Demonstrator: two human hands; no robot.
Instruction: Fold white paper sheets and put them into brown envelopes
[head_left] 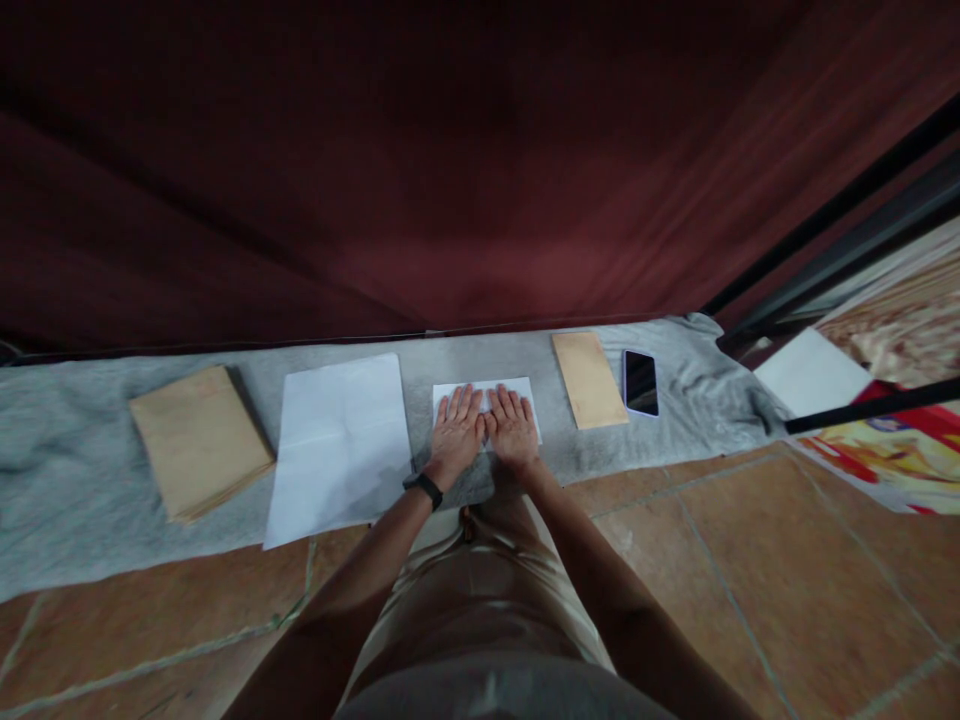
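Note:
A small folded white paper lies on a grey cloth spread over the floor. My left hand and my right hand rest flat on it side by side, palms down, fingers spread, thumbs touching. A black band sits on my left wrist. Neither hand grips anything; both press on the paper.
A stack of white sheets lies left of my hands, a pile of brown envelopes further left. To the right are one brown envelope and a dark phone. A dark red curtain hangs behind; tiled floor lies in front.

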